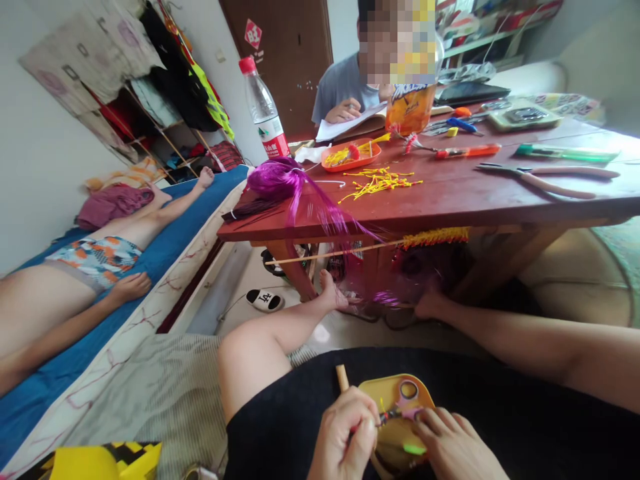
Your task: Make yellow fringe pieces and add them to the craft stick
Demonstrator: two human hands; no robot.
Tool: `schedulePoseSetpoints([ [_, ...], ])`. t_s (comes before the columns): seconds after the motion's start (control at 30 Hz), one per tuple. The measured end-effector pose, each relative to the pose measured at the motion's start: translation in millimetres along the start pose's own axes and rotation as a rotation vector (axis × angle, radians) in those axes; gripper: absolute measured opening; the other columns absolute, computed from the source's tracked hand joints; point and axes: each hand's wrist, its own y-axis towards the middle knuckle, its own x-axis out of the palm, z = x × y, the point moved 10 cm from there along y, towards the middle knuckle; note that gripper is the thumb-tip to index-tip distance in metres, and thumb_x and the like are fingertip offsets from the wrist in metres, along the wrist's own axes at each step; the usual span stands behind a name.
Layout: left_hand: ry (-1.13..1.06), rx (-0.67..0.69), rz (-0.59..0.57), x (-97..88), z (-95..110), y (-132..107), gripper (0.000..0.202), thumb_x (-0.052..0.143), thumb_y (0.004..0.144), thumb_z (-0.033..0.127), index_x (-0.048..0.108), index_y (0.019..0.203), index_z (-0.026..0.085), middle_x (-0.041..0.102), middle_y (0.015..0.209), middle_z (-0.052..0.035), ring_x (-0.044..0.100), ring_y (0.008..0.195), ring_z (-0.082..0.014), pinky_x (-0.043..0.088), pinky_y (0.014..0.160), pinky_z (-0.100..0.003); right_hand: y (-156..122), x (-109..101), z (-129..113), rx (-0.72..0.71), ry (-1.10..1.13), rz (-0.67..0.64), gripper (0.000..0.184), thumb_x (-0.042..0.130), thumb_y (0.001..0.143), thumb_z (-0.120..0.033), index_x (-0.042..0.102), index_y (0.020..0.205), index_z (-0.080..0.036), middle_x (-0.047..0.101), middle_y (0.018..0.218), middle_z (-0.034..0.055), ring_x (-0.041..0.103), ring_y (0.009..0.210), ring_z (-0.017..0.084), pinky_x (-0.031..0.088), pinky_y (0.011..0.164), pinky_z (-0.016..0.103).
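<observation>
In the head view, my left hand (346, 432) is closed around a light wooden stick (342, 377), whose end sticks up above the fist. A bit of red shows between its fingers. My right hand (453, 437) lies over the right side of a yellow tray (369, 388) on my lap, fingers stretched out. Its fingertips are at the handle of small pink scissors (409, 392), which lie over the tray with their dark end towards my left hand. A bright green piece (414, 449) is in the tray below. The right fingers' undersides are hidden.
On the red table (450, 203) lie purple fibres (275, 180), yellow twisted pieces (383, 181), an orange dish (367, 160) and pliers (550, 177). A bottle (265, 113) stands there. A yellow-tipped stick (435, 237) crosses its front edge. One person writes opposite; another lies on the bed (190, 207).
</observation>
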Motion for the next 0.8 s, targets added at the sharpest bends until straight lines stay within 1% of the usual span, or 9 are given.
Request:
schedulePoseSetpoints([
  [0.03,0.015,0.011,-0.014,1.1,0,-1,0.038,0.043,0.084,0.042,0.053,0.057,0.017,0.053,0.07,-0.0057,0.044,0.059,-0.0142,0.032,0.06,-0.025,3,-5,-5,0.023,0.196,-0.017,0.031,0.046,0.07,-0.004,0.067,0.09,-0.017,0.064,0.093,0.0104,0.056,0.087,0.027,0.039,0.076,0.036],
  [0.1,0.017,0.008,-0.029,3.6,-3,-2,0.036,0.042,0.084,0.041,0.055,0.06,0.017,0.056,0.074,-0.0068,0.046,0.061,-0.0148,0.033,0.06,-0.025,9,-12,-13,0.126,0.756,-0.057,0.016,0.051,0.077,-0.023,0.065,0.081,-0.018,0.063,0.083,0.0068,0.056,0.078,0.022,0.041,0.068,0.029],
  [0.17,-0.021,-0.012,-0.022,5.4,-7,-2,0.036,0.044,0.083,0.041,0.056,0.059,0.017,0.057,0.075,-0.0071,0.046,0.06,-0.0146,0.033,0.06,-0.025,12,-4,-25,0.303,1.341,-0.137,0.029,0.053,0.078,-0.042,0.063,0.075,-0.016,0.058,0.069,0.0035,0.053,0.061,0.016,0.038,0.053,0.024],
  [0.23,-0.092,-0.044,-0.002,6.5,-12,-3,0.037,0.047,0.081,0.043,0.056,0.057,0.017,0.058,0.074,-0.0071,0.045,0.059,-0.0137,0.033,0.059,-0.025,14,6,-38,0.449,1.748,-0.162,0.033,0.061,0.072,-0.047,0.062,0.076,-0.015,0.055,0.062,0.0006,0.049,0.053,0.011,0.033,0.048,0.02],
  [0.3,-0.156,-0.067,0.007,8.4,-13,-4,0.037,0.05,0.079,0.045,0.055,0.056,0.016,0.058,0.072,-0.0068,0.044,0.057,-0.0129,0.032,0.057,-0.024,16,10,-44,0.506,1.95,-0.131,0.028,0.072,0.065,-0.039,0.061,0.074,-0.015,0.054,0.059,-0.0013,0.048,0.05,0.008,0.033,0.048,0.017],
  [0.4,-0.199,-0.084,0.028,8.6,-12,-4,0.038,0.052,0.078,0.046,0.054,0.054,0.016,0.059,0.074,-0.0071,0.045,0.057,-0.0124,0.032,0.058,-0.024,18,14,-44,0.521,2.0,-0.103,0.026,0.076,0.062,-0.033,0.061,0.071,-0.014,0.053,0.057,-0.0022,0.047,0.049,0.007,0.034,0.048,0.016],
  [0.47,-0.215,-0.098,0.034,8.7,-11,-4,0.04,0.052,0.077,0.047,0.053,0.053,0.015,0.06,0.076,-0.0076,0.045,0.057,-0.0121,0.033,0.058,-0.024,16,16,-42,0.535,1.963,-0.107,0.028,0.074,0.064,-0.037,0.061,0.074,-0.014,0.053,0.058,-0.0021,0.047,0.048,0.007,0.034,0.047,0.017],
  [0.67,-0.141,-0.112,-0.026,10.7,-15,-3,0.044,0.047,0.079,0.051,0.053,0.054,0.015,0.06,0.081,-0.0079,0.04,0.054,-0.0107,0.031,0.055,-0.024,17,5,-37,0.5,1.925,-0.045,0.031,0.074,0.062,-0.039,0.055,0.066,-0.015,0.051,0.056,-0.0031,0.042,0.046,0.007,0.033,0.047,0.018],
  [0.8,0.013,-0.204,-0.053,3.8,-25,-3,0.042,0.046,0.08,0.049,0.056,0.058,0.015,0.059,0.074,-0.0059,0.046,0.06,-0.0136,0.034,0.061,-0.024,21,-22,-24,0.397,1.607,0.065,0.037,0.069,0.067,-0.047,0.054,0.064,-0.014,0.044,0.052,-0.0049,0.034,0.046,0.006,0.027,0.045,0.017],
])
